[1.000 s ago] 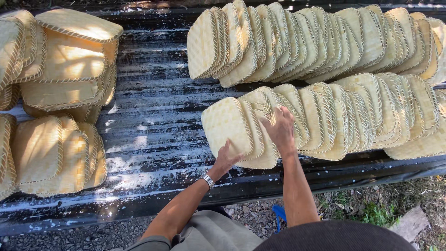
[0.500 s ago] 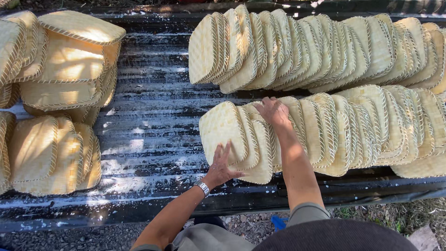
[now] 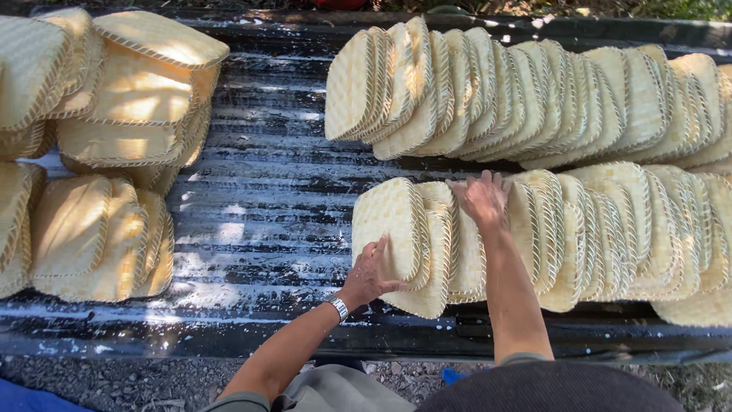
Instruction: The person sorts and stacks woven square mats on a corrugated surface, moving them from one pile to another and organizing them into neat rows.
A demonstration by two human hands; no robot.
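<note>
My left hand point(image 3: 369, 272) grips the lower edge of the front woven bamboo tray point(image 3: 387, 229), the first of a near row of overlapping trays point(image 3: 610, 229) leaning on a black sheet point(image 3: 259, 191). My right hand point(image 3: 482, 197) rests on the top rims of trays a little further into the same row, fingers spread over them. A wristwatch point(image 3: 338, 307) sits on my left wrist. All the trays are pale yellow, squarish with rounded corners and stitched rims.
A second row of leaning trays point(image 3: 518, 91) runs along the far side. Stacks of the same trays point(image 3: 137, 107) stand at the left, with more point(image 3: 91, 236) below them. Gravel ground point(image 3: 114, 374) lies at the near edge. Bare wet sheet lies between the groups.
My right hand has slid up from the near side of the row to the trays' top rims. My left hand has moved from below the row onto the front tray's edge.
</note>
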